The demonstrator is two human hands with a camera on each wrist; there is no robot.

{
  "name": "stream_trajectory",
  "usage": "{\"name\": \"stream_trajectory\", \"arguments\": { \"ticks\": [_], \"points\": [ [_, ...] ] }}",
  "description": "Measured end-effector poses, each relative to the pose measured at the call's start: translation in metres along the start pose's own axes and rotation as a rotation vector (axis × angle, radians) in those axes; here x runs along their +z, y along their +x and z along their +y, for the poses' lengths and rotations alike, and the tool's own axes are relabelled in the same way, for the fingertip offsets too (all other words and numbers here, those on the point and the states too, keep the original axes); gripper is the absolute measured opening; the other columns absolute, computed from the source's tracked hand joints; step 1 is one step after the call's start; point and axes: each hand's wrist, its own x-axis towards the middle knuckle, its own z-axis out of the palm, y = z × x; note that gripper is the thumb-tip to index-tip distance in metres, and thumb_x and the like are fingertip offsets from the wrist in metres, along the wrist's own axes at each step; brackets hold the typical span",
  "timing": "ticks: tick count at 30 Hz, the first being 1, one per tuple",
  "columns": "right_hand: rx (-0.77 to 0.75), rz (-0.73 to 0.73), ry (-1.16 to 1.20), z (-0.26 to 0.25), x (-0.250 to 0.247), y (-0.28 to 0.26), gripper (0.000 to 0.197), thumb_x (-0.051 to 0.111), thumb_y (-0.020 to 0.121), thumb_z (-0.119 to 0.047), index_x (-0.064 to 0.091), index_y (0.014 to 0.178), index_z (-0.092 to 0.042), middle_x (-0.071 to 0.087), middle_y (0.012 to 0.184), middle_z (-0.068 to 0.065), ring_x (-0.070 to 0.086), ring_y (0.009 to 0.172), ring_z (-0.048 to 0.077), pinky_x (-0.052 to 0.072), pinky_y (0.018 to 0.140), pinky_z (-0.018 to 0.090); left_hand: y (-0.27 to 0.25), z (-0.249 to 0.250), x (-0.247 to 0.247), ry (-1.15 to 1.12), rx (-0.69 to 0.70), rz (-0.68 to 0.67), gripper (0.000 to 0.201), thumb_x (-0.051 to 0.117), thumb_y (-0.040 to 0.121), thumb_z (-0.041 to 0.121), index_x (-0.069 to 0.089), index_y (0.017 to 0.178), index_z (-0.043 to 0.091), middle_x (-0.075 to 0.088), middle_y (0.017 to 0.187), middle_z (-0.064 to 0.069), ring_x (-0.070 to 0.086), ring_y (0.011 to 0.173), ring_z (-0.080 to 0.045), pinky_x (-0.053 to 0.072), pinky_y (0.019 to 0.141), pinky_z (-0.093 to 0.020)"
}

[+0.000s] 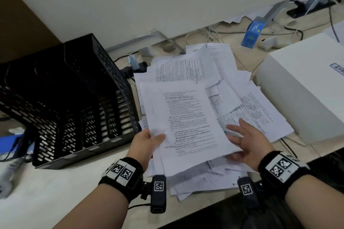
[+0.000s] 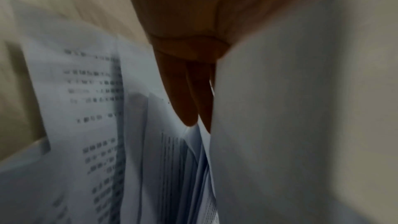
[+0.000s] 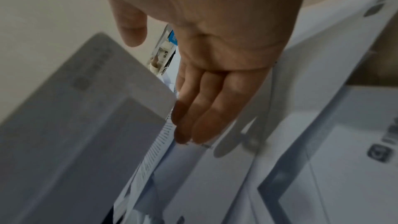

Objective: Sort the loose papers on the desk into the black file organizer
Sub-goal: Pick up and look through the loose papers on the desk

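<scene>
A messy heap of printed white papers (image 1: 219, 87) covers the middle of the desk. My left hand (image 1: 147, 144) pinches the lower left edge of a printed sheet (image 1: 188, 122) raised above the heap, thumb on top; in the left wrist view its fingers (image 2: 183, 94) lie under the sheet (image 2: 280, 108). My right hand (image 1: 245, 140) hovers with straight, spread fingers at the sheet's right edge and holds nothing; the right wrist view shows those fingers (image 3: 200, 108) over the papers (image 3: 193, 176). The black file organizer (image 1: 74, 102), a mesh rack with several slots, stands left of the heap.
A white box (image 1: 307, 87) stands right of the heap, close to my right hand. Cables, a power strip (image 1: 309, 6) and a blue box (image 1: 253, 31) lie along the back wall. Blue and white items (image 1: 11, 147) sit at the far left. The desk's front edge runs under my wrists.
</scene>
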Motion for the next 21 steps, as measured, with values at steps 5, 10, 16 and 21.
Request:
{"name": "stream_trajectory", "arguments": {
  "ticks": [5, 10, 16, 21],
  "points": [
    [-0.001, -0.118, -0.27, 0.006, 0.012, 0.012, 0.038, 0.068, 0.091, -0.028, 0.069, 0.121, -0.006, 0.075, 0.114, 0.017, 0.072, 0.099, 0.037, 0.053, 0.096, 0.052, -0.002, -0.001, -0.008, -0.024, 0.005, -0.022, 0.018, 0.068, 0.091, 0.0, 0.071, 0.108, 0.002, 0.078, 0.103, -0.016, 0.076, 0.092, -0.034, 0.062, 0.079, -0.044],
    [-0.19, 0.114, -0.399, 0.01, 0.021, 0.022, 0.015, 0.067, 0.094, -0.014, 0.073, 0.106, -0.007, 0.079, 0.096, 0.012, 0.075, 0.087, 0.034, 0.06, 0.079, 0.044, 0.006, -0.006, -0.017, -0.083, -0.007, 0.095, 0.018, 0.057, 0.102, 0.017, 0.074, 0.106, 0.011, 0.078, 0.105, -0.014, 0.074, 0.098, -0.034, 0.057, 0.092, -0.053],
    [-0.266, 0.23, -0.29, 0.005, 0.018, 0.025, 0.012, 0.061, 0.098, -0.014, 0.073, 0.098, -0.011, 0.078, 0.096, 0.013, 0.073, 0.089, 0.033, 0.057, 0.084, 0.047, 0.012, -0.005, -0.024, -0.114, -0.018, 0.109, 0.021, 0.051, 0.104, 0.013, 0.068, 0.115, 0.007, 0.077, 0.109, -0.014, 0.073, 0.104, -0.036, 0.057, 0.093, -0.055],
    [-0.304, 0.215, -0.367, 0.003, 0.024, 0.028, 0.012, 0.063, 0.096, -0.012, 0.075, 0.097, -0.013, 0.08, 0.092, 0.004, 0.074, 0.092, 0.031, 0.056, 0.09, 0.045, 0.014, -0.004, -0.022, -0.121, -0.065, 0.084, 0.02, 0.053, 0.104, 0.015, 0.069, 0.114, 0.009, 0.077, 0.108, -0.012, 0.074, 0.101, -0.033, 0.058, 0.09, -0.05]
  ]
}}
